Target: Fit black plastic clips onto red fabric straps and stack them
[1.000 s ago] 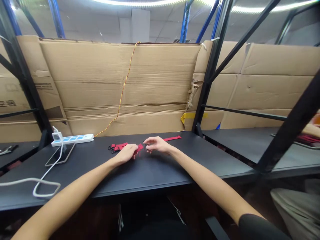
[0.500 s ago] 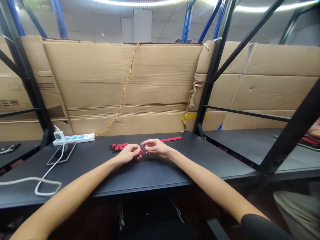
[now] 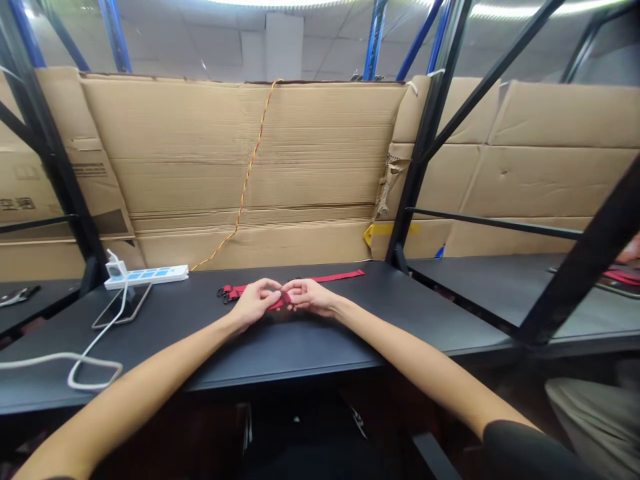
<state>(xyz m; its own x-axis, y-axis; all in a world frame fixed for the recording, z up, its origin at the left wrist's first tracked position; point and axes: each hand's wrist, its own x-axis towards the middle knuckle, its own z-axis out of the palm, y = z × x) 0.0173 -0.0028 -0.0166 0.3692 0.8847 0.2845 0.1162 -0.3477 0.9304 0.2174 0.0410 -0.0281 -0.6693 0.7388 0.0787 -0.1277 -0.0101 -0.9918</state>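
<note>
Left hand (image 3: pixel 255 301) and right hand (image 3: pixel 310 297) are positioned at the middle of a black surface (image 3: pixel 280 347), knuckles raised and fingertips almost meeting. Each hand pinches the centre of a red strap (image 3: pixel 340 275) between thumb and fingers. The pinched section is hidden by the fingers, so any fitting there cannot be confirmed. The strap lies along the far part of the surface, with its right length flat and black clips (image 3: pixel 225 294) at its left end.

Left of the hands, a white power strip (image 3: pixel 146 277) rests near the far edge, with a white cable (image 3: pixel 95 353) running from it across the surface. A smartphone (image 3: pixel 123 305) lies just in front of the strip. Behind the surface stand corrugated cardboard sheets (image 3: pixel 310 153), with a twisted yellow-and-red wire (image 3: pixel 249 167) hanging down them. A black rack upright (image 3: pixel 415 180) stands at the far right corner. On a neighbouring bench (image 3: pixel 475 293), a co-worker's hand (image 3: pixel 631 250) shows at the frame edge, above a red strip (image 3: pixel 620 275).
</note>
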